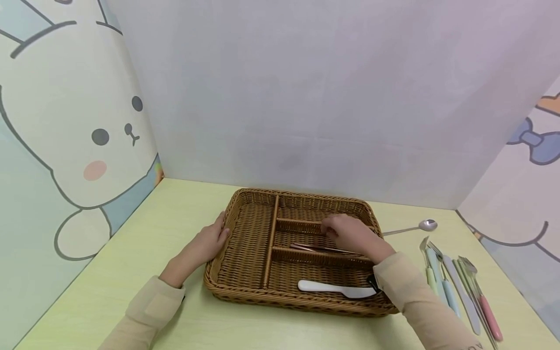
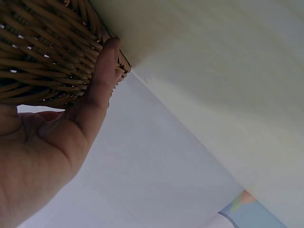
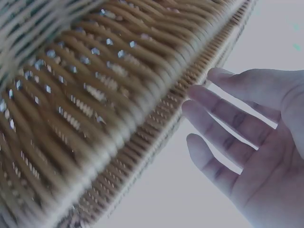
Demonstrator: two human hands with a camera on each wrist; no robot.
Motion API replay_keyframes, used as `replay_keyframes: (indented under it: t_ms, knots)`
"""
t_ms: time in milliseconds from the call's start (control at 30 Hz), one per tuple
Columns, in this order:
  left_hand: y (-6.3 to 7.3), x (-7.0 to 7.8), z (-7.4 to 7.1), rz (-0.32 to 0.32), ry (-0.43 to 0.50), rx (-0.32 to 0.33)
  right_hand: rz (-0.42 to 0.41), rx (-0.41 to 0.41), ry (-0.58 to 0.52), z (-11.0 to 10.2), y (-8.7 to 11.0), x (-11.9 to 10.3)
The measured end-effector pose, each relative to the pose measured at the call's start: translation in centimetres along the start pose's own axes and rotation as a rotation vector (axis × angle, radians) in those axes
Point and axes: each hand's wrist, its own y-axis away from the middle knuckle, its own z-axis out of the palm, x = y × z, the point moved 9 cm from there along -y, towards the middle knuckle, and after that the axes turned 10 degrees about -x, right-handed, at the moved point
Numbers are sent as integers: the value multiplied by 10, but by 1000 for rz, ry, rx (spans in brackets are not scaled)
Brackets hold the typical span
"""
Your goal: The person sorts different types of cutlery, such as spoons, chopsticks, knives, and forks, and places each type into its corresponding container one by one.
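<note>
A brown wicker cutlery basket (image 1: 245,248) with divided compartments lies on the table. My left hand (image 1: 209,245) rests against the outer left side of the basket, and in the left wrist view a straight finger (image 2: 102,73) lies along the weave. Over the right-hand compartments hovers my right hand (image 1: 350,233); the right wrist view shows its fingers (image 3: 221,107) spread and loosely bent, with nothing held. Thin pinkish metal chopsticks (image 1: 306,247) lie in the middle compartment, partly hidden by the right hand and wrist. A white-handled knife (image 1: 321,286) sits in the front compartment.
Right of the basket, a metal spoon (image 1: 428,224) lies with its handle toward the rim. Farther right are several forks and knives with pastel handles, including a pink-handled fork (image 1: 491,318) and a long knife (image 1: 465,296). A pale wall (image 1: 306,97) stands behind the table.
</note>
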Motion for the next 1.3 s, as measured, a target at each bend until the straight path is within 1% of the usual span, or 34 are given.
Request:
replay_keyframes:
  t_ms: [133, 233, 433, 600, 833, 1033, 1300]
  knots:
    - [0, 0, 0, 2, 1, -1, 48, 24, 20, -9, 10, 11]
    - [0, -1, 0, 1, -1, -1, 68, 49, 25, -15, 18, 22]
    - [0, -1, 1, 3, -4, 1, 100, 85, -5, -27, 39, 43]
    - [1, -1, 0, 1, -2, 2, 132, 110, -20, -29, 56, 65]
    - [3, 0, 0, -5, 1, -4, 185, 138, -15, -14, 80, 102]
    - [3, 0, 0, -4, -3, -4, 242, 102, -31, 5, 101, 131]
    - [3, 2, -1, -2, -3, -2, 307, 64, -34, 28, 125, 162]
